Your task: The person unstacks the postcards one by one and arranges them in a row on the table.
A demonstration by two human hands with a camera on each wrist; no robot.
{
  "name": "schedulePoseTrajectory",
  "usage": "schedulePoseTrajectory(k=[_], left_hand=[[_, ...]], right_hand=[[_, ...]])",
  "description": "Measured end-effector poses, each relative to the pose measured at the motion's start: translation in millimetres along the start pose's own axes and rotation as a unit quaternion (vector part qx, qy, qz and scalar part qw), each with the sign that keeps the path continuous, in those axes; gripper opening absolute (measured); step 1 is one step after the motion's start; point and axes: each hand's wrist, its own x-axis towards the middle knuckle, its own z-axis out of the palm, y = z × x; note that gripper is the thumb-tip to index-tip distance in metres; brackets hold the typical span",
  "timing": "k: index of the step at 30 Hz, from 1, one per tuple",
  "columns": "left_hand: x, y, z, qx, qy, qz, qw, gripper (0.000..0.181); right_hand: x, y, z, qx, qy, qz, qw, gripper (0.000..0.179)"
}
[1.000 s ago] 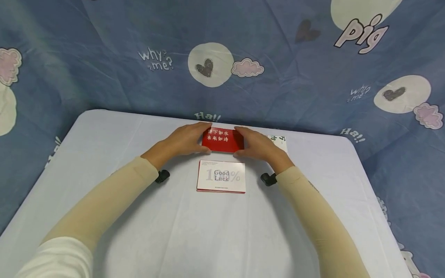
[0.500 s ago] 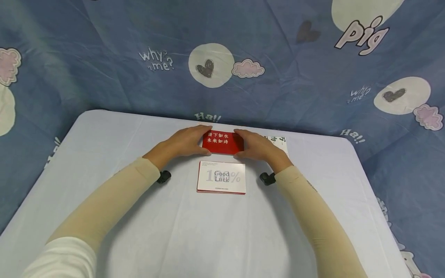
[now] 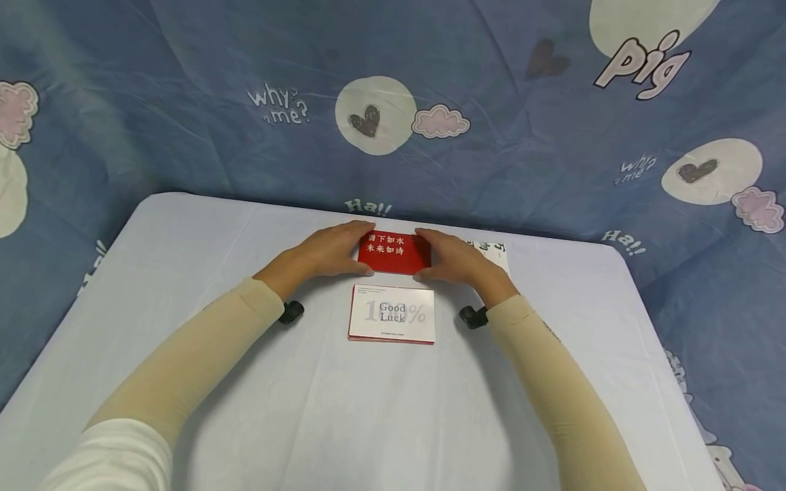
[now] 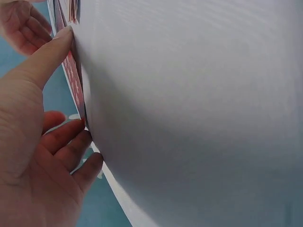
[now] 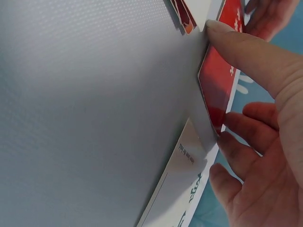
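Note:
A red card (image 3: pixel 395 253) with white Chinese characters lies near the table's far edge in the head view. My left hand (image 3: pixel 322 251) grips its left end, thumb at the near edge and fingers toward the far edge. At the right end, my right hand (image 3: pixel 456 259) holds it the same way. The right wrist view shows the thumb (image 5: pixel 258 59) over the card's near edge. Just nearer to me lies a small stack of cards (image 3: pixel 391 327), its white top one reading "Good Luck". Partly hidden behind my right hand is a white card with green characters (image 3: pixel 496 256).
A white cloth covers the table (image 3: pixel 344 416). Behind its far edge hangs a blue patterned curtain (image 3: pixel 245 157), which also runs down both sides. Black wrist cameras sit under my left (image 3: pixel 291 312) and right (image 3: pixel 474 317) wrists.
Both hands and the red card have shifted slightly toward me, closer to the stack, then come nearly to rest. The white cards look unmoved.

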Motion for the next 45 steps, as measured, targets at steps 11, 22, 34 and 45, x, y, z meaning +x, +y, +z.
schedulePoseTrajectory(k=[11,22,34,45], left_hand=[[-5.8,4.9,-2.0,0.017,0.011,0.004,0.9998,0.103],[-14.4,20.1,-6.4,0.02,0.023,0.033,0.999,0.103],[-31.6,36.7,-4.9,0.023,0.015,0.065,0.9975,0.1],[-55.6,55.9,2.2,0.041,-0.007,0.095,0.9946,0.101]], right_hand=[[-5.0,0,-1,-0.006,0.021,-0.022,0.9995,0.097],[-19.4,-8,-5,-0.012,0.041,-0.059,0.9973,0.092],[-42.1,-23,-4,-0.038,0.041,-0.088,0.9946,0.084],[-69.7,-32,7,-0.049,0.033,-0.112,0.9919,0.083]])
